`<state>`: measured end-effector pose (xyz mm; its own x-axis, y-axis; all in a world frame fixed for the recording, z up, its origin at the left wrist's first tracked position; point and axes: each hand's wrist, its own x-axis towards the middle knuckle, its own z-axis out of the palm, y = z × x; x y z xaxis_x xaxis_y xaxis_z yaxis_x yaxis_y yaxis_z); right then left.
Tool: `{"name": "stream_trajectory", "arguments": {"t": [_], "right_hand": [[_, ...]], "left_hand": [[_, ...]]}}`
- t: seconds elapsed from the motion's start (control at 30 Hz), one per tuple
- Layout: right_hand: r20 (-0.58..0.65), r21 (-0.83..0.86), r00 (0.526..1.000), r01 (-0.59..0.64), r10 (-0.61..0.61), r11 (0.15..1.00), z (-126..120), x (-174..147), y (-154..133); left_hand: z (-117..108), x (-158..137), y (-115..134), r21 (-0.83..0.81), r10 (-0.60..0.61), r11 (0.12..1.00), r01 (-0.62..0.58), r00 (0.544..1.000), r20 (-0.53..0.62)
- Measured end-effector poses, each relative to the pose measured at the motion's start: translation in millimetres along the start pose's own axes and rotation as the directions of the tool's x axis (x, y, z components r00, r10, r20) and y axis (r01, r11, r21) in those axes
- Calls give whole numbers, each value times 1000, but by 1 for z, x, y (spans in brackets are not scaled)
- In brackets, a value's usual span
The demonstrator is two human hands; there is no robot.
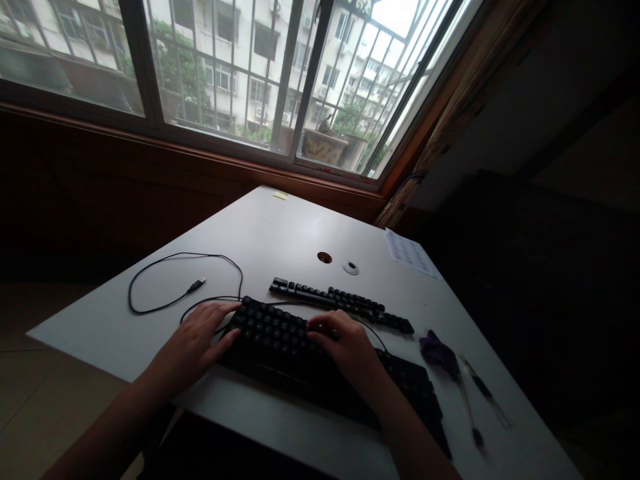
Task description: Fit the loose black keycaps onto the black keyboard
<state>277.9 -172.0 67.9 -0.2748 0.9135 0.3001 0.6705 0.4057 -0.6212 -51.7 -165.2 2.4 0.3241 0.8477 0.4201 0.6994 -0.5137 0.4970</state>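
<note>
A black keyboard [273,327] lies along the near side of the white table, with keycaps on its left part and a dark stretch along its near rows. My left hand [203,337] grips the keyboard's left end, fingers at the far corner and thumb at the near side. Over the keyboard's middle, my right hand [345,340] pinches thumb and forefinger at a small dark keycap [309,327]; whether it is seated or lifted I cannot tell. Behind the keyboard, loose black keycaps [355,300] are laid out in rows.
A black USB cable [195,285] loops on the table [240,227] at left. To the right lie a purple cloth [440,351], a thin brush [470,413] and a wire-ended tool [484,389]. Farther back are a cable hole [325,257], a round cover [351,267] and paper [413,252].
</note>
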Motion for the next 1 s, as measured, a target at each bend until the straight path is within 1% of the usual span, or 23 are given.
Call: {"name": "stream_trajectory", "arguments": {"t": [0.13, 0.27, 0.43, 0.63, 0.77, 1.0], "right_hand": [[-25, -7, 999, 22, -22, 1000, 13, -27, -1], [-92, -1, 994, 61, -61, 998, 24, -40, 0], [-127, -40, 976, 173, -177, 984, 32, -45, -1], [-155, -108, 952, 250, -265, 962, 37, -48, 1], [-167, -111, 947, 257, -273, 960, 38, -49, 0], [-194, -179, 939, 251, -284, 951, 39, -53, 1]], "left_hand": [[0, 0, 0, 0, 2, 1000, -2, 1000, 3], [0, -1, -1, 0, 9, 1000, -9, 1000, 6], [-1, 0, 0, -4, 11, 1000, -11, 1000, 14], [0, 0, 1, -9, 3, 1000, -3, 1000, 10], [0, -1, 0, 2, 14, 1000, -14, 1000, 9], [0, -1, 0, 8, 17, 1000, -17, 1000, 8]]}}
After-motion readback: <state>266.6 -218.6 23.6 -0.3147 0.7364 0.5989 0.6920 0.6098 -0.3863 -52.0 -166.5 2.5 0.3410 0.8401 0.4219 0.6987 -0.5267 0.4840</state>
